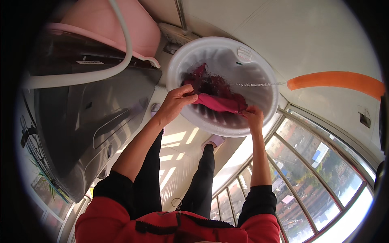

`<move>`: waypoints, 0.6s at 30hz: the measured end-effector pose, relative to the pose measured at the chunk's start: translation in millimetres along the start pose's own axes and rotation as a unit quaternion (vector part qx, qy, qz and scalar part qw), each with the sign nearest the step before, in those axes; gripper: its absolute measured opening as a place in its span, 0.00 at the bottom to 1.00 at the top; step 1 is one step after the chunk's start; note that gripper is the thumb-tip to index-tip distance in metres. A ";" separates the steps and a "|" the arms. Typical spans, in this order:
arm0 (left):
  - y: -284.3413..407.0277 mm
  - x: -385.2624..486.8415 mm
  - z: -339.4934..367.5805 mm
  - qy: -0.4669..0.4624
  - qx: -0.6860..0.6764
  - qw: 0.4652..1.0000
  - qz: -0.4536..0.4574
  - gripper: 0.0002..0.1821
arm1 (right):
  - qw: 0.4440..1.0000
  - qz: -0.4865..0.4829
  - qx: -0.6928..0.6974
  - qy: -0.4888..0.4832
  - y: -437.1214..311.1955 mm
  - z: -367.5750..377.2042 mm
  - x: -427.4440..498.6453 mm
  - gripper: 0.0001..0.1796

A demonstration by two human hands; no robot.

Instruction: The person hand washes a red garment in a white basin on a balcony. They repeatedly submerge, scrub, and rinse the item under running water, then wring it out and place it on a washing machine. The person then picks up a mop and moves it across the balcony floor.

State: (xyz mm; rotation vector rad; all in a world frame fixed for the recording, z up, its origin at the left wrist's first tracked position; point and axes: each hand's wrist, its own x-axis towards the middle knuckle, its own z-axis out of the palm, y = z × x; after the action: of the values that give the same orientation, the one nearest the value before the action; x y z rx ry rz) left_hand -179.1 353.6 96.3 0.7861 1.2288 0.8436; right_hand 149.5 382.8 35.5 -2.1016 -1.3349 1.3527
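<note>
A dark red cloth garment [217,102] is stretched between my two hands over a white plastic washbasin [261,71]. My left hand [179,100] pinches its left end between thumb and fingers. At the other end, my right hand [253,115] grips the fabric near the basin's right rim. More of the same cloth lies in the water beyond my hands. Water runs in a thin stream [258,84] from an orange hose [331,82] into the basin from the right.
To the left stands a dark washing machine [121,100] with a pink tub [130,30] on top and a pale hose [129,42] curving across. A broom [174,33] is behind the basin. Barred windows [304,170] line the right. My feet in slippers [217,140] stand on the sunlit floor [176,155].
</note>
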 end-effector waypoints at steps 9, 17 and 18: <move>142.4 -73.5 9.2 0.060 -0.058 0.974 0.210 0.07 | 0.946 -0.218 0.189 0.149 -155.2 -112.8 -127.0 0.13; 163.1 -84.5 -1.8 0.007 -0.087 0.959 0.270 0.12 | 0.890 -0.314 0.208 0.258 -206.5 -134.2 -175.9 0.17; 150.3 -76.6 -0.2 0.014 -0.070 0.969 0.234 0.12 | 0.906 -0.289 0.216 0.223 -200.1 -127.5 -167.2 0.16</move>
State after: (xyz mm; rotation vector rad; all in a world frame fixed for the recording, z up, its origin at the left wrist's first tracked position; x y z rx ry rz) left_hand -206.9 358.4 262.6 0.9673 1.0059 1.3156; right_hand 128.0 375.8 324.8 -1.4312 -1.1842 0.7624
